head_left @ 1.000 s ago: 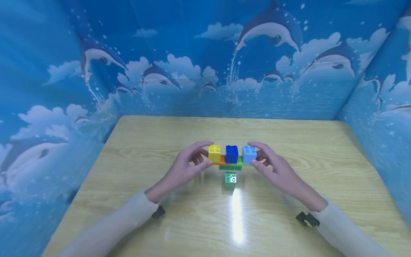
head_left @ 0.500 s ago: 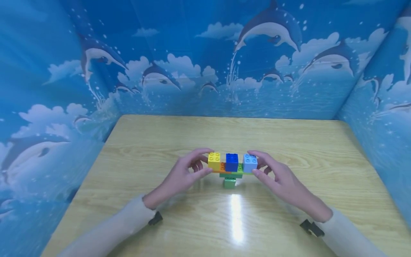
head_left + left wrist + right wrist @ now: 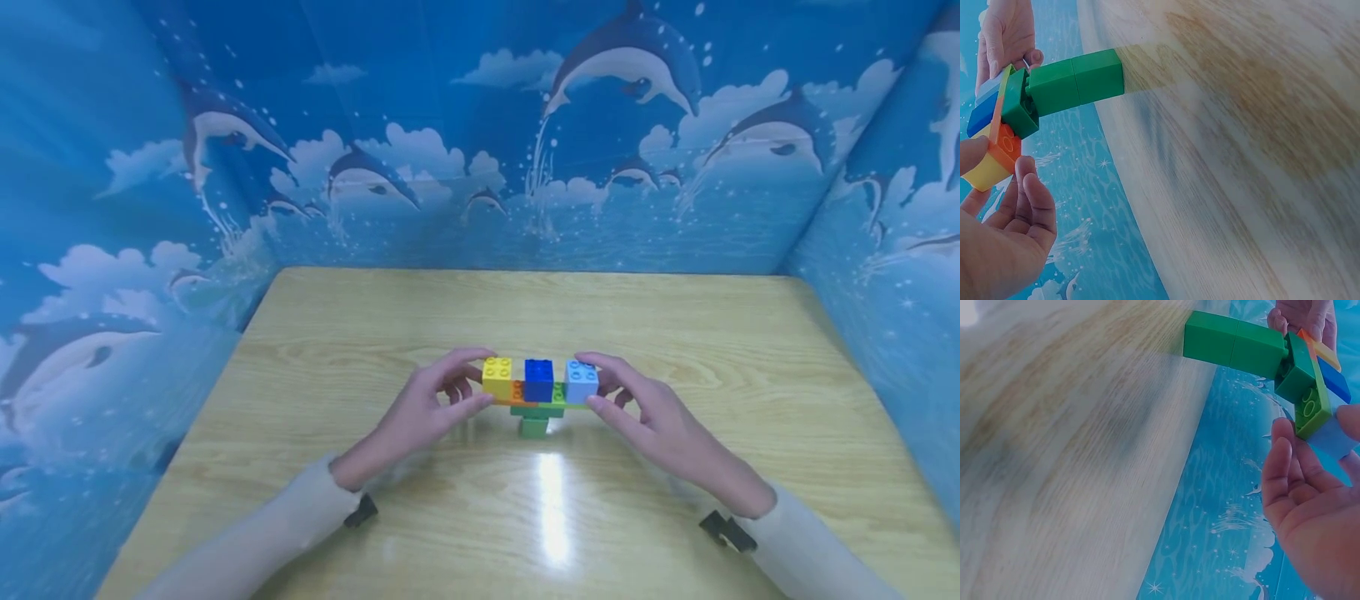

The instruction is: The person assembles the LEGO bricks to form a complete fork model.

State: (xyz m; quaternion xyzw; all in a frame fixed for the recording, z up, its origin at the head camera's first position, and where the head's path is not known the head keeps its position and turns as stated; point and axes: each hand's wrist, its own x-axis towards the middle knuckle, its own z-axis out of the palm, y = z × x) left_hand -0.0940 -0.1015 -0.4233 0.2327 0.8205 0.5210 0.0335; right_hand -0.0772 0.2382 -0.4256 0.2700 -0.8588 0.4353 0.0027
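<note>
My left hand (image 3: 417, 408) pinches the yellow block (image 3: 497, 379) at the left end of a toy-brick assembly. At its right end, my right hand (image 3: 654, 414) pinches the light blue block (image 3: 581, 382). Between them sits a dark blue block (image 3: 538, 381). These three stand on an orange brick (image 3: 1007, 144) and a lime green brick (image 3: 1314, 411), joined end to end. Beneath that row is a dark green brick (image 3: 1296, 367), right at the top of a column of two green blocks (image 3: 1077, 81), which stands upright on the table. Some studs show between brick and column.
The wood-grain table (image 3: 360, 325) has its far edge behind the bricks. A dolphin-and-sea printed backdrop (image 3: 420, 225) surrounds it at the back and sides. A bright light reflection lies on the table in front of the column.
Both hands have brought the brick assembly down and towards me, over the green column, whose top is now mostly covered. Over the last half second almost nothing has moved.
</note>
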